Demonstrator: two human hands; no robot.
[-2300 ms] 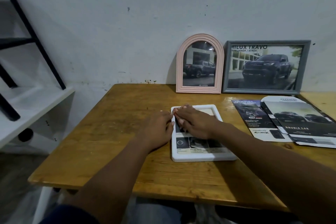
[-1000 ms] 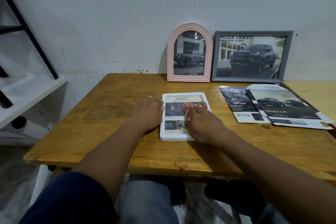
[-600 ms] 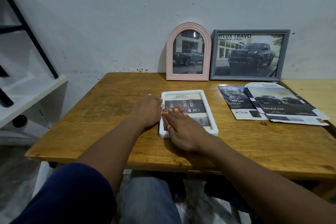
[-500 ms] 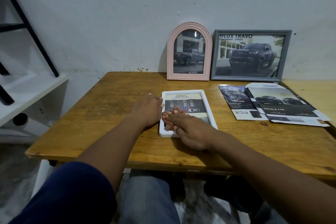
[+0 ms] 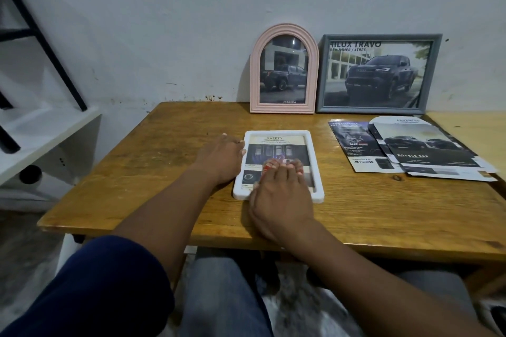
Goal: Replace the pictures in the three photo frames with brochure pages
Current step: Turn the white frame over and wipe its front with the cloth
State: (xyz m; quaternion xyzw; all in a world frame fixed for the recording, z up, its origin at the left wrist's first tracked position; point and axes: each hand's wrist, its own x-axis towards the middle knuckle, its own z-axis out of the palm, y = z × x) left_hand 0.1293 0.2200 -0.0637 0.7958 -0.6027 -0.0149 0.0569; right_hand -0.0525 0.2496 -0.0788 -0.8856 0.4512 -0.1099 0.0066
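Observation:
A white rectangular frame (image 5: 314, 161) lies flat in the middle of the wooden table (image 5: 169, 161), with a brochure page headed "SAFETY" (image 5: 273, 145) inside it. My left hand (image 5: 223, 160) rests flat on the table against the frame's left edge. My right hand (image 5: 282, 191) lies palm down over the frame's lower half, fingertips pressing on the page. A pink arched frame (image 5: 284, 71) and a grey rectangular frame (image 5: 375, 74) lean upright against the wall, each showing a dark pickup truck.
Loose brochure sheets (image 5: 410, 150) lie spread on the table's right side. A second, paler table top (image 5: 471, 131) adjoins at the right. A white shelf with black metal struts (image 5: 35, 128) stands to the left. My knees are under the front table edge.
My right hand slid from the frame's lower left corner onto the middle of the page. The left hand stayed at the frame's left edge. The frame lies squarer to me.

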